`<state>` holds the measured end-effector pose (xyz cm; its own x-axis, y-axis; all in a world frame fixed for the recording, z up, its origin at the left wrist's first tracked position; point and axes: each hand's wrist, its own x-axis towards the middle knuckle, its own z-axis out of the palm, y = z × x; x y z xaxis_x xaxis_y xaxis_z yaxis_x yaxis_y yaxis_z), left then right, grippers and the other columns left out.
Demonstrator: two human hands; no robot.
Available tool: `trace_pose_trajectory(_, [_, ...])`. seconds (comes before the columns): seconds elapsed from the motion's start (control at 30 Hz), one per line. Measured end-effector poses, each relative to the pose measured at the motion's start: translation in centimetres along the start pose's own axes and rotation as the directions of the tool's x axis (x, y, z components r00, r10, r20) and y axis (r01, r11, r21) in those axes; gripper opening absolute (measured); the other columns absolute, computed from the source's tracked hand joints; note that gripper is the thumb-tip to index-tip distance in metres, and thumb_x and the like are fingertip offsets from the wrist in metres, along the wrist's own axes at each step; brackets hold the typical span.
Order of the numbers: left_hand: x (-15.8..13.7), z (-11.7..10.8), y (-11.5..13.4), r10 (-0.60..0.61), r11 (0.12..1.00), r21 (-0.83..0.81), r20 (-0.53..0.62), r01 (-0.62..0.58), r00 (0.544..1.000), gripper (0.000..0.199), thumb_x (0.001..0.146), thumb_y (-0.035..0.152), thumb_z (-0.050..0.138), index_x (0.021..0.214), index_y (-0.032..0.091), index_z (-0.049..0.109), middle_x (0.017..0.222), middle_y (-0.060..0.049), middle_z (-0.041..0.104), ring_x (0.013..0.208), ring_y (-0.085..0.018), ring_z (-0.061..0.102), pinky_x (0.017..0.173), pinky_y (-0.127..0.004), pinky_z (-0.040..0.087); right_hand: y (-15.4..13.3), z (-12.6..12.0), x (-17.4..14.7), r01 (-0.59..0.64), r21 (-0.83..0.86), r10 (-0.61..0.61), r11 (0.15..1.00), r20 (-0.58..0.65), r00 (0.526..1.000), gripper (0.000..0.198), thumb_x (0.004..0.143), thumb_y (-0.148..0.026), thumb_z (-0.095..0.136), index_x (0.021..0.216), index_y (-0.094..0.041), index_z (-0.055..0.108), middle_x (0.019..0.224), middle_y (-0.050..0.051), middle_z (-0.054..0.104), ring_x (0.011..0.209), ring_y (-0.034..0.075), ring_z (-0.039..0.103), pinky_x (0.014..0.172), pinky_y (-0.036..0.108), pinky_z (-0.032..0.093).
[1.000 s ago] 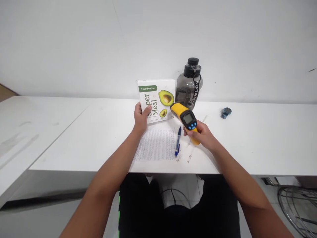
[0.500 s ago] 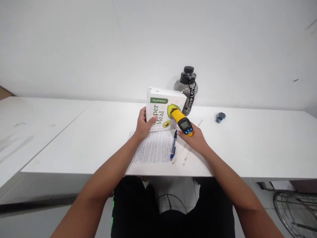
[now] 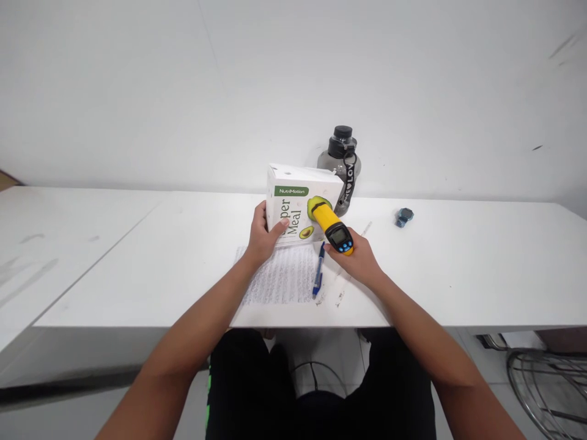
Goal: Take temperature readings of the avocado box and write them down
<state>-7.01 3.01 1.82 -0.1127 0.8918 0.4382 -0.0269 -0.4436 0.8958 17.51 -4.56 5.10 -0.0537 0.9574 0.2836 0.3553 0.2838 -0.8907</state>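
Note:
My left hand (image 3: 265, 235) grips the left side of a white carton (image 3: 287, 211) printed with avocados, its thumb across the front. The carton is upright, tilted slightly back, above the tabletop's middle. In my right hand (image 3: 360, 260) is a yellow and black infrared thermometer (image 3: 338, 234) with a small display and blue buttons. Its nose points at the avocado picture, close to the carton's face; whether they touch I cannot tell. Below the carton lies a sheet of dense writing (image 3: 279, 281), and a blue pen (image 3: 318, 272) rests on its right part.
A grey water bottle (image 3: 328, 162) with a black lid and strap stands behind the carton, near the wall. On the right of the white table (image 3: 486, 263) lies a blue wristwatch (image 3: 404, 216). A metal wire rack (image 3: 545, 391) is at the lower right, below table height.
The view has shifted slightly, so things on the table appear a little further left. Both hands keep the same holds on the carton and the thermometer.

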Motion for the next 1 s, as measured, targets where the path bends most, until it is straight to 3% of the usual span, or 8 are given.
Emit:
trace_pose_trajectory(0.3, [-0.1,0.0,0.2,-0.002,1.000,0.023,0.019,0.002,1.000,0.074,0.075,0.058,0.088,0.134,0.024,0.058,0.130,-0.013,0.072,0.118,-0.031,0.073,0.097,-0.048,0.064,0.0,0.0,0.0,0.017,-0.020,-0.017,1.000,0.004,1.000,0.035,0.079,-0.051,0.074,0.100,-0.023,0.069,0.093,0.005,0.074,0.082,0.025,0.065,0.077,0.041,0.055])
trace_pose_trajectory(0.7, [-0.4,0.2,0.4,0.007,1.000,0.014,0.017,-0.007,1.000,0.075,0.075,0.059,0.088,0.134,0.025,0.056,0.128,-0.013,0.071,0.116,-0.032,0.073,0.094,-0.048,0.064,0.3,-0.1,0.1,0.019,-0.070,-0.017,0.997,0.017,1.000,0.031,0.079,-0.047,0.073,0.100,-0.025,0.067,0.093,0.004,0.074,0.083,0.026,0.066,0.075,0.041,0.055])
trace_pose_trajectory(0.8, [-0.1,0.1,0.3,0.028,0.998,0.062,-0.035,-0.025,0.999,0.076,0.074,0.059,0.088,0.134,0.025,0.056,0.129,-0.013,0.070,0.117,-0.032,0.072,0.096,-0.048,0.063,0.3,0.1,0.0,-0.020,-0.042,0.019,0.999,-0.015,1.000,0.035,0.080,-0.051,0.075,0.102,-0.025,0.066,0.093,0.004,0.073,0.083,0.026,0.065,0.075,0.041,0.054])
trace_pose_trajectory(1.0, [1.7,-1.2,-0.8,-0.015,0.984,0.168,-0.226,0.054,0.974,0.080,0.071,0.058,0.091,0.132,0.024,0.050,0.130,-0.014,0.065,0.123,-0.032,0.068,0.109,-0.052,0.056,0.6,0.3,0.5,-0.155,0.015,0.155,0.988,-0.219,0.963,0.054,0.078,-0.058,0.076,0.116,-0.025,0.058,0.100,0.004,0.071,0.090,0.026,0.064,0.079,0.040,0.053])
